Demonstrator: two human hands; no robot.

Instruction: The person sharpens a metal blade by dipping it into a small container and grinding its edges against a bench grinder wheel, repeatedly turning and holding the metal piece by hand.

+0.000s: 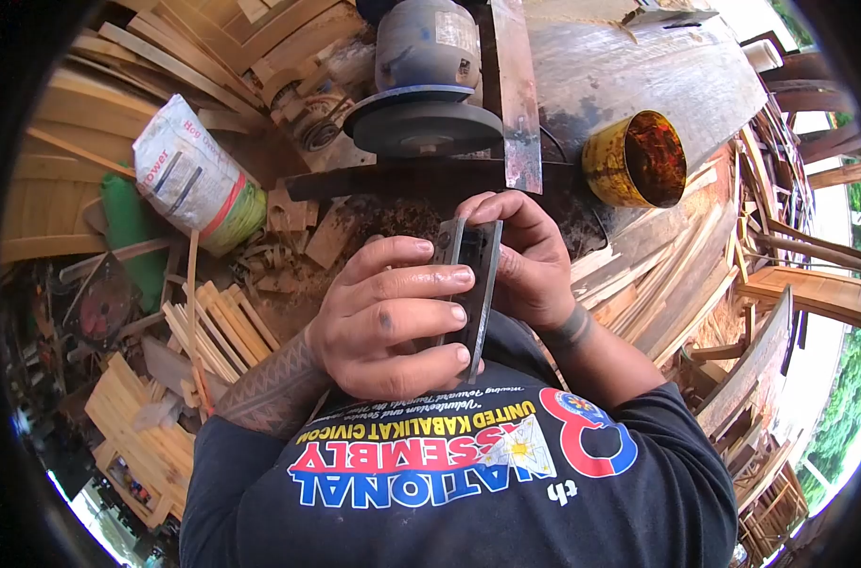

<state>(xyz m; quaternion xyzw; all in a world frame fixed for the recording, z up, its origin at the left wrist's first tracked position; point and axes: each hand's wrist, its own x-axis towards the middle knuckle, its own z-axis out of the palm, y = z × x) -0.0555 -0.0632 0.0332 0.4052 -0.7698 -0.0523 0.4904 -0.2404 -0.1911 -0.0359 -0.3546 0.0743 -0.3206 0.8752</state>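
Note:
My left hand [393, 317] wraps its fingers across a long, dark metal piece [481, 293] held upright before my chest. Two flat, parallel metal strips with a narrow dark gap between them make up what shows of this piece. At its upper end, my right hand [525, 251] pinches it between thumb and fingers. The left fingers hide much of its near side. Just beyond my hands stands a bench grinder [429, 47] with a grey grinding wheel [430, 131] facing me. Whether the wheel is spinning cannot be told.
A flat metal bar [518, 114] lies beside the grinder. Right of it stands an open yellow tin [608, 166], stained inside. A printed sack [189, 161] leans at the left. Wood strips [667, 275] and offcuts are piled on both sides.

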